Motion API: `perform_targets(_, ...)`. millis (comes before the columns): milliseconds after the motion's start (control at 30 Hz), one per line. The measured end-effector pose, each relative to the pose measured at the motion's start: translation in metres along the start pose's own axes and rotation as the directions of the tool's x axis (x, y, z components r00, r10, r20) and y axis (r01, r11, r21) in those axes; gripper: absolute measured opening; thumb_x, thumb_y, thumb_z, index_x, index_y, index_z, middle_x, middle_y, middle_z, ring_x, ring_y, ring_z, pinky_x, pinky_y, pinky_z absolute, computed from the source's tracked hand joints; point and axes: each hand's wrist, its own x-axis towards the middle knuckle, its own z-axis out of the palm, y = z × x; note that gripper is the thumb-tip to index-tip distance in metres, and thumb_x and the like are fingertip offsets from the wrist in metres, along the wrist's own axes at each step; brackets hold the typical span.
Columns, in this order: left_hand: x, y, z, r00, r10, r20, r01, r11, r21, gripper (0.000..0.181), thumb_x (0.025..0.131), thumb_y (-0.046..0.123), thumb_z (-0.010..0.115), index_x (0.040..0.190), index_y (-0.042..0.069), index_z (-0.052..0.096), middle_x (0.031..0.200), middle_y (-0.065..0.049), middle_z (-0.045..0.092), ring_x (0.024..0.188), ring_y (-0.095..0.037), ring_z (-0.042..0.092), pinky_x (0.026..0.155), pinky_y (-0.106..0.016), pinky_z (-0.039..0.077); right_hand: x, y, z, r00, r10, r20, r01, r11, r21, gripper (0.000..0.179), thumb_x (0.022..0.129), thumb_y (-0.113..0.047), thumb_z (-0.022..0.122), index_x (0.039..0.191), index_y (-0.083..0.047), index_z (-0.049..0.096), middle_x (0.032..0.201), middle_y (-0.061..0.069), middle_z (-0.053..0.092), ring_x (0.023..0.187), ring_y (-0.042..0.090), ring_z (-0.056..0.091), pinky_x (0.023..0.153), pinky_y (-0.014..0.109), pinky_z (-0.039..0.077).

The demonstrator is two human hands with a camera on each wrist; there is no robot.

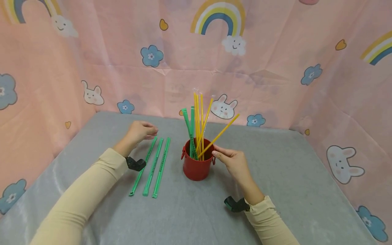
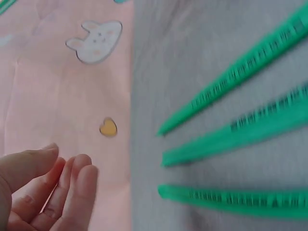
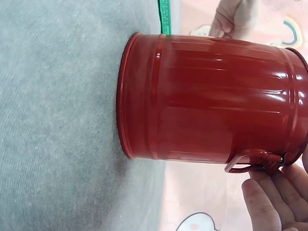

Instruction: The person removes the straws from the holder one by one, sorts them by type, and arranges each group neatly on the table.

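Note:
In the head view, a small red metal bucket (image 1: 197, 170) stands upright, holding several yellow straws (image 1: 222, 132) and some green paper-wrapped straws (image 1: 192, 129). One yellow straw leans out to the right. My right hand (image 1: 234, 163) grips the bucket's right rim beside the small handle (image 3: 252, 156); part of its thumb is cut off in the right wrist view. Three green wrapped straws (image 1: 159, 168) lie side by side on the cloth left of the bucket. Just past their far ends hovers my left hand (image 1: 141, 132), fingers loosely bent and nothing between them (image 2: 53, 192).
Grey cloth (image 1: 291, 190) covers the table. A pink printed curtain (image 1: 269, 78) rises behind it and on both sides. The bucket stands near the table's middle, some way in front of the back edge.

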Motion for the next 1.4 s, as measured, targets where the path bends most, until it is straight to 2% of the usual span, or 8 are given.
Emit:
perform_targets(167, -0.003, 0.008, 0.015, 0.999, 0.039, -0.002, -0.039, 0.996, -0.077, 0.036, 0.099, 0.015, 0.062, 0.126, -0.008, 0.062, 0.130, -0.027, 0.062, 0.099, -0.014, 0.070, 0.100, -0.039, 0.053, 0.000, 0.000, 0.000, 1.000, -0.008, -0.003, 0.008, 1.000, -0.002, 0.039, 0.092, -0.028, 0.073, 0.127, -0.011, 0.068, 0.123, 0.011, 0.069, 0.123, 0.025, 0.064, 0.105, 0.045, 0.050)
perform_targets(400, -0.009, 0.022, 0.034, 0.995, 0.098, 0.010, -0.095, 0.978, -0.185, 0.038, 0.099, 0.018, 0.063, 0.129, -0.005, 0.061, 0.134, -0.024, 0.061, 0.118, -0.027, 0.066, 0.101, -0.038, 0.053, 0.000, 0.001, 0.000, 1.000, -0.002, 0.000, 0.002, 1.000, -0.006, 0.040, 0.092, -0.029, 0.072, 0.128, -0.011, 0.068, 0.124, 0.011, 0.069, 0.123, 0.025, 0.063, 0.105, 0.045, 0.049)
perform_targets(467, -0.011, 0.026, 0.039, 0.993, 0.116, 0.010, -0.111, 0.971, -0.214, 0.037, 0.099, 0.018, 0.063, 0.129, -0.004, 0.061, 0.134, -0.023, 0.061, 0.118, -0.027, 0.066, 0.098, -0.035, 0.054, 0.000, 0.001, 0.000, 1.000, -0.002, -0.002, 0.002, 1.000, -0.006, 0.040, 0.092, -0.029, 0.073, 0.127, -0.012, 0.068, 0.124, 0.010, 0.069, 0.124, 0.025, 0.063, 0.105, 0.045, 0.049)
perform_targets(567, -0.014, 0.031, 0.047, 0.989, 0.146, 0.012, -0.138, 0.956, -0.258, 0.036, 0.098, 0.016, 0.064, 0.128, -0.004, 0.062, 0.133, -0.023, 0.061, 0.109, -0.021, 0.069, 0.098, -0.035, 0.055, 0.000, 0.002, 0.000, 1.000, 0.000, -0.004, 0.000, 1.000, -0.005, 0.040, 0.092, -0.030, 0.073, 0.127, -0.012, 0.069, 0.123, 0.010, 0.070, 0.124, 0.025, 0.063, 0.105, 0.045, 0.049)
perform_targets(733, -0.016, 0.035, 0.059, 0.983, 0.184, 0.020, -0.169, 0.938, -0.304, 0.036, 0.096, 0.015, 0.068, 0.127, 0.000, 0.064, 0.130, -0.020, 0.063, 0.102, -0.013, 0.070, 0.101, -0.039, 0.053, 0.000, 0.002, 0.000, 1.000, 0.000, -0.001, 0.000, 1.000, -0.005, 0.040, 0.092, -0.030, 0.073, 0.127, -0.012, 0.069, 0.123, 0.010, 0.070, 0.123, 0.025, 0.063, 0.105, 0.045, 0.049)
perform_targets(1067, -0.020, 0.045, 0.073, 0.982, 0.185, 0.027, -0.159, 0.906, -0.393, 0.041, 0.094, 0.016, 0.070, 0.131, 0.000, 0.061, 0.131, -0.018, 0.063, 0.109, -0.020, 0.070, 0.098, -0.036, 0.055, 0.001, 0.001, 0.000, 1.000, -0.012, 0.000, 0.012, 1.000, -0.011, 0.041, 0.091, -0.031, 0.073, 0.127, -0.012, 0.069, 0.123, 0.010, 0.070, 0.123, 0.025, 0.064, 0.105, 0.046, 0.049)
perform_targets(1200, -0.020, 0.047, 0.078, 0.981, 0.193, 0.032, -0.165, 0.903, -0.396, 0.043, 0.094, 0.016, 0.069, 0.133, -0.001, 0.059, 0.132, -0.018, 0.062, 0.111, -0.022, 0.068, 0.096, -0.033, 0.056, 0.001, 0.001, -0.001, 1.000, -0.020, 0.007, 0.020, 1.000, -0.005, 0.040, 0.092, -0.029, 0.073, 0.128, -0.011, 0.068, 0.123, 0.011, 0.069, 0.123, 0.025, 0.064, 0.105, 0.045, 0.049)
perform_targets(1400, -0.019, 0.050, 0.084, 0.983, 0.180, 0.026, -0.154, 0.902, -0.403, 0.044, 0.095, 0.015, 0.068, 0.135, -0.002, 0.058, 0.127, -0.015, 0.061, 0.106, -0.016, 0.066, 0.095, -0.035, 0.057, 0.001, 0.001, -0.001, 1.000, -0.016, 0.006, 0.016, 1.000, -0.009, 0.040, 0.092, -0.030, 0.073, 0.128, -0.011, 0.068, 0.123, 0.011, 0.070, 0.123, 0.025, 0.064, 0.105, 0.045, 0.050)
